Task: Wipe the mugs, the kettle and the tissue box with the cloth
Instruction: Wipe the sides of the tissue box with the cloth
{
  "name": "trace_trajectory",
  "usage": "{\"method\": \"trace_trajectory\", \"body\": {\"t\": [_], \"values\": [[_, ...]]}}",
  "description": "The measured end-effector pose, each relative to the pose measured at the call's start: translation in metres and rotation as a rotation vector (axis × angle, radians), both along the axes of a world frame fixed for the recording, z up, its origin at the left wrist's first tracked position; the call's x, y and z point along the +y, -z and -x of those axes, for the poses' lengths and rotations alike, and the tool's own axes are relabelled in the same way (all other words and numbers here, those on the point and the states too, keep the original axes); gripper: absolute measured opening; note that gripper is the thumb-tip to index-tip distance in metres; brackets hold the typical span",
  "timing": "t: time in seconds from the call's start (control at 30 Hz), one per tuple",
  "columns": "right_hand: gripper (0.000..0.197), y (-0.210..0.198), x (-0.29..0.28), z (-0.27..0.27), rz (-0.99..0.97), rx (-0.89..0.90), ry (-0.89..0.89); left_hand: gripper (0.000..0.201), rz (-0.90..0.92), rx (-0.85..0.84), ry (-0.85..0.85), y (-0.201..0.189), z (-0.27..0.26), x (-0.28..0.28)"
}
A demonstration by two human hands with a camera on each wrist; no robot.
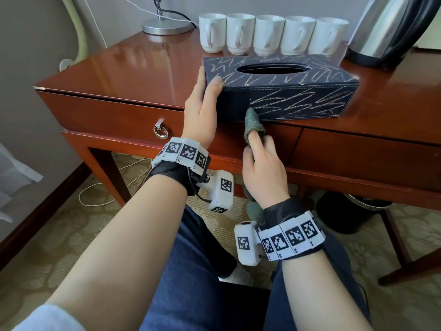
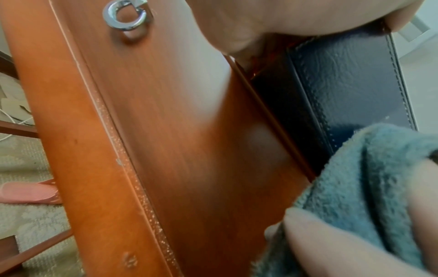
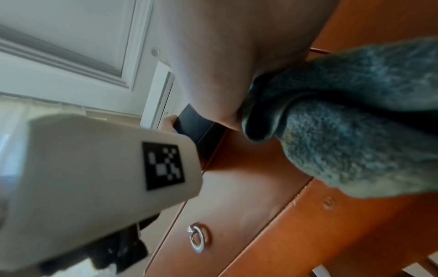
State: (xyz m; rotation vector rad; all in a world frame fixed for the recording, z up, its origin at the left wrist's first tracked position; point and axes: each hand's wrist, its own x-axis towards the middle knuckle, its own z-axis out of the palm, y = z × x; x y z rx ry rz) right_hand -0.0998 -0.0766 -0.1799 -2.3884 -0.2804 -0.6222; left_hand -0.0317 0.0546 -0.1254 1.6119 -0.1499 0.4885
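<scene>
The right hand (image 1: 262,173) is nearest, its grip clenched round the green cloth (image 1: 253,123), with a bunched tip pushed up against the front face of the tissue box (image 1: 281,89) low down, near its left end. The rest of the cloth hangs below the wrist.

The left hand (image 1: 202,111) clasps the box's left end, thumb on the top edge, fingers hidden behind the end wall.

The tissue box lies flat at the front edge of the desk (image 1: 143,68), its long axis running left to right and skewed slightly, the right end a little nearer. Its oval slot faces up. Pale zigzag scribbles cover the top and most of the front face; the patch of the front face left of the cloth is bare and dark.

Below the box sits a drawer with a ring pull (image 1: 160,131).

Just behind the box five white mugs (image 1: 270,34) stand in a tight row, handles toward the camera. The kettle (image 1: 391,29) stands at the right, past the row's end. A lamp base (image 1: 165,27) stands at the back left.

Open desk top lies left of the box, and right of it in front of the kettle.
</scene>
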Motion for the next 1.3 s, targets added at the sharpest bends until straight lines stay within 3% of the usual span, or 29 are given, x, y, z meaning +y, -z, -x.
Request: {"method": "trace_trajectory", "body": {"t": [0.23, 0.33, 0.47, 0.6, 0.7, 0.83, 0.97, 1.1, 1.3], "values": [[0.044, 0.006, -0.003, -0.006, 0.146, -0.023, 0.042, 0.049, -0.003, -0.005, 0.019, -0.003, 0.003, 0.0], [0.043, 0.008, -0.005, -0.003, 0.106, -0.003, 0.122, 0.05, -0.011, -0.009, 0.018, -0.003, 0.003, 0.0], [0.045, 0.002, 0.001, -0.005, 0.023, -0.009, 0.089, 0.07, 0.008, 0.002, 0.008, -0.008, 0.008, -0.001], [0.045, 0.005, 0.004, -0.004, 0.107, 0.007, 0.022, 0.068, 0.003, -0.02, 0.024, -0.007, 0.008, 0.0], [0.044, 0.01, -0.002, -0.001, 0.138, -0.011, 0.083, 0.06, 0.004, -0.013, 0.007, -0.006, 0.007, 0.0], [0.044, 0.008, -0.006, -0.003, 0.06, -0.007, 0.16, 0.075, 0.027, -0.012, 0.013, -0.007, 0.007, -0.001], [0.045, 0.008, -0.001, -0.004, 0.065, 0.004, 0.084, 0.057, 0.029, -0.019, 0.013, -0.003, 0.004, 0.0], [0.044, 0.013, -0.007, -0.001, 0.13, 0.01, 0.106, 0.053, 0.013, -0.004, 0.005, -0.003, 0.006, -0.001], [0.045, 0.007, -0.009, -0.002, 0.048, 0.019, 0.168, 0.049, 0.001, 0.005, -0.01, -0.004, 0.004, -0.002]]}}
